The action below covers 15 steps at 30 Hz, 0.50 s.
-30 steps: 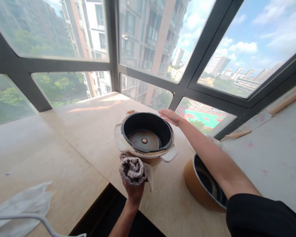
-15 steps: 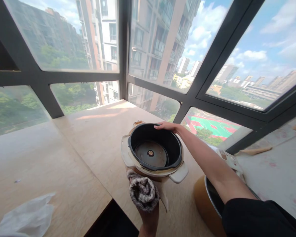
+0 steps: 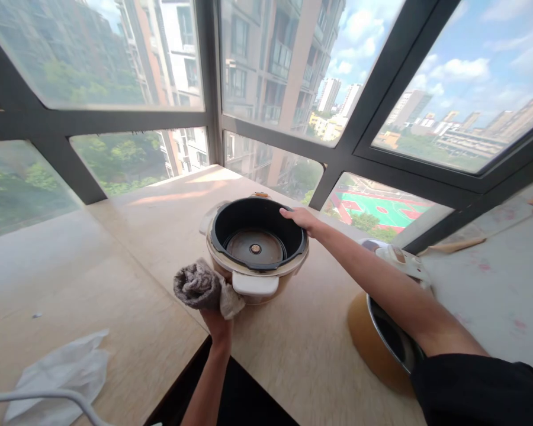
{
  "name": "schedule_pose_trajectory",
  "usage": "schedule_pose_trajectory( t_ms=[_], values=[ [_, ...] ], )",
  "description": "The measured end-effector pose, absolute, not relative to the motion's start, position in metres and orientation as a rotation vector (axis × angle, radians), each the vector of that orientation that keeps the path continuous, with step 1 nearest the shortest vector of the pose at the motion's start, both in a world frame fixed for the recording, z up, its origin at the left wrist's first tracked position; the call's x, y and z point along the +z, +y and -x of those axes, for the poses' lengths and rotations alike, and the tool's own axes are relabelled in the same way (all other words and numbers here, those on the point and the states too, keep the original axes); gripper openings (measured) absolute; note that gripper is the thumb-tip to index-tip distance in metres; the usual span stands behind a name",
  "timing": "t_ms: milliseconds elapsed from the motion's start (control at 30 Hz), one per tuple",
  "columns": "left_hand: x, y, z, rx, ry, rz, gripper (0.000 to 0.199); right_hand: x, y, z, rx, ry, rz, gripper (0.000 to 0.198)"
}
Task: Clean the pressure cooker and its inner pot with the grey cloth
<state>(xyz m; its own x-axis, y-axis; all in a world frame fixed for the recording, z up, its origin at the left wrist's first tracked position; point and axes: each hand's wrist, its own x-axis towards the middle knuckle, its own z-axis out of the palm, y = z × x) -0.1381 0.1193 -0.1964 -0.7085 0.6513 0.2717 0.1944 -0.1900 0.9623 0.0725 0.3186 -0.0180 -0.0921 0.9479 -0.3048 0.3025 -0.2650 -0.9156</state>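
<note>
An electric pressure cooker body (image 3: 288,269) stands lidless on the stone ledge, its black inside bare down to a round metal base with a small central button. My right hand (image 3: 302,219) is closed over the cooker's far right rim, thumb on the inner side. A rolled grey-brown towel (image 3: 198,285) is in my left hand (image 3: 218,322), which is closed round it at the cooker's near left side; part of those fingers is hidden. Just right of the towel, a white side handle (image 3: 255,284) points toward me. A lighter cloth end (image 3: 231,300) hangs beside the handle.
A gold-brown pot (image 3: 366,337) with a metal rim stands at the right, under my right forearm. Crumpled white plastic (image 3: 66,373) and a grey-white cable (image 3: 48,395) lie at lower left. Framed windows (image 3: 266,133) border the ledge (image 3: 128,284); a dark gap opens at the near edge.
The cooker has turned clockwise, bringing its white handle from the right round to the front. My left hand and the towel have shifted left. My right hand stays on the rim.
</note>
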Motion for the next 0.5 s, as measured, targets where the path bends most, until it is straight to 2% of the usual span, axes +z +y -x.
schedule_pose_trajectory(
  t_ms=[100, 333, 500],
  values=[
    [-0.178, 0.138, 0.153, 2.055, 1.606, -0.915, 0.047, -0.022, 0.305, -0.072, 1.252, -1.356, 1.62, 0.025],
    [-0.148, 0.176, 0.165, 2.082, 1.276, -0.798, 0.043, -0.023, 0.274, -0.087, 1.141, -1.3, 1.767, 0.025],
    [-0.155, 0.153, 0.15, 2.046, 1.366, -0.816, 0.044, -0.023, 0.264, -0.09, 1.103, -1.294, 1.795, 0.024]
  ],
)
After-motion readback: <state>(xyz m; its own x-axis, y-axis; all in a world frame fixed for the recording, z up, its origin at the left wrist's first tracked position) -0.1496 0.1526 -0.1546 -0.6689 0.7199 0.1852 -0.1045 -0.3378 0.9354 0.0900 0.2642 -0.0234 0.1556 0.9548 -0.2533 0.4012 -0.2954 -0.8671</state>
